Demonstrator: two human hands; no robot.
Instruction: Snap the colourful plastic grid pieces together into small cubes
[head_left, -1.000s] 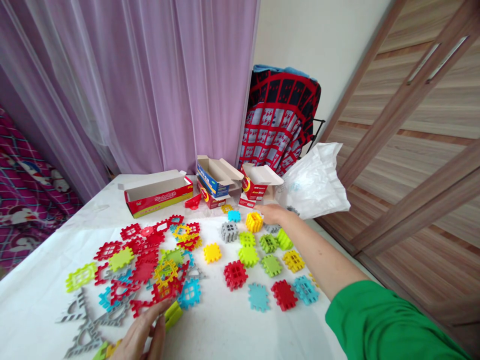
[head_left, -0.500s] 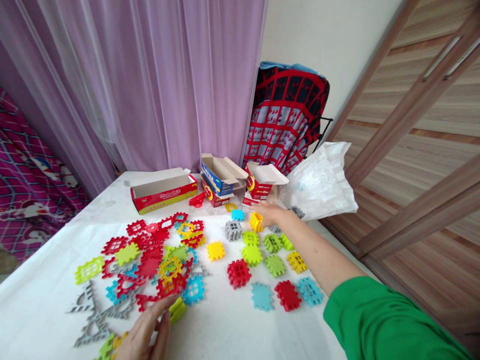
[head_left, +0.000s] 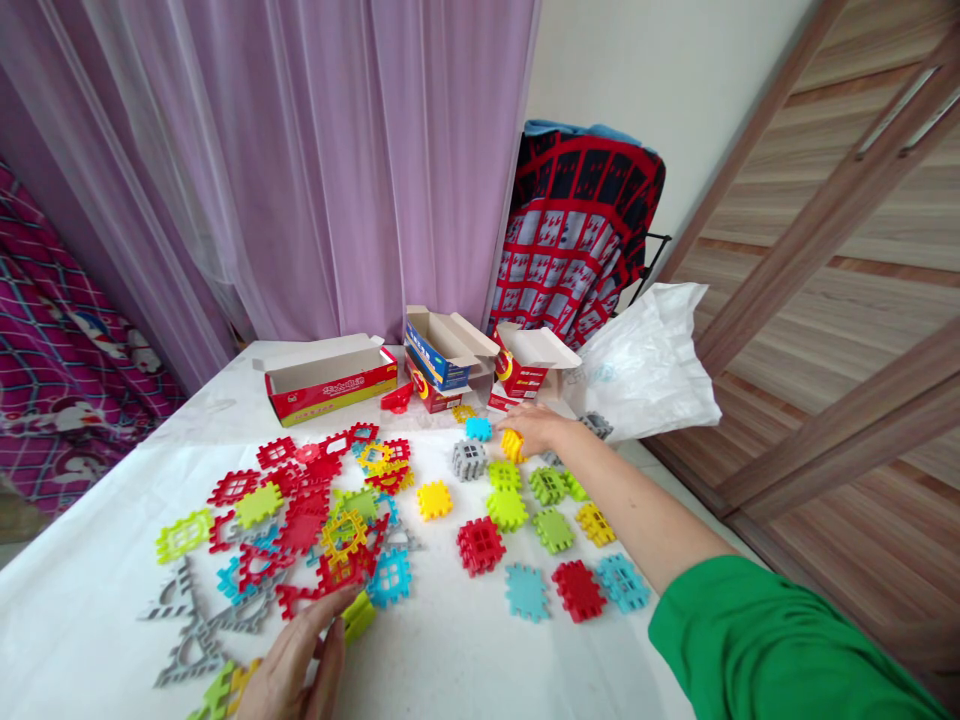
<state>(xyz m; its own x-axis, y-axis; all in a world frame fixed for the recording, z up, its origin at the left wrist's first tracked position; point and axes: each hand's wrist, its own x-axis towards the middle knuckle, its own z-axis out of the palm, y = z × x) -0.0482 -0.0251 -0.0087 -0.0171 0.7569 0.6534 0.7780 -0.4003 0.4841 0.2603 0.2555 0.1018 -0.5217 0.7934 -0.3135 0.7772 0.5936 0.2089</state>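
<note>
My left hand [head_left: 304, 655] is at the lower left, fingers curled around a lime-green interlocking plastic building block [head_left: 358, 618]. A blue window panel [head_left: 390, 577] lies just beyond it. My right hand [head_left: 536, 430] reaches to the back of the table, its fingers closed around a small stack of yellow building panels [head_left: 513, 445]; the far fingers are partly hidden. To its left sit a blue piece [head_left: 478, 429] and a grey window stack [head_left: 469, 459]. Lime-green panels [head_left: 507, 508], a red stack [head_left: 481, 546] and a light-blue panel [head_left: 526, 591] lie nearer.
Mixed red, yellow and blue panels [head_left: 304, 530] pile up on the left, beside grey arch pieces [head_left: 191, 645]. Open cardboard boxes, one long red [head_left: 330, 396] and one blue [head_left: 435, 355], stand along the back. A white plastic bag [head_left: 645, 365] rests at the back right.
The view has shifted slightly, so most things appear a little further right. The right hand has barely moved around the yellow panels; the left hand keeps the lime-green block.
</note>
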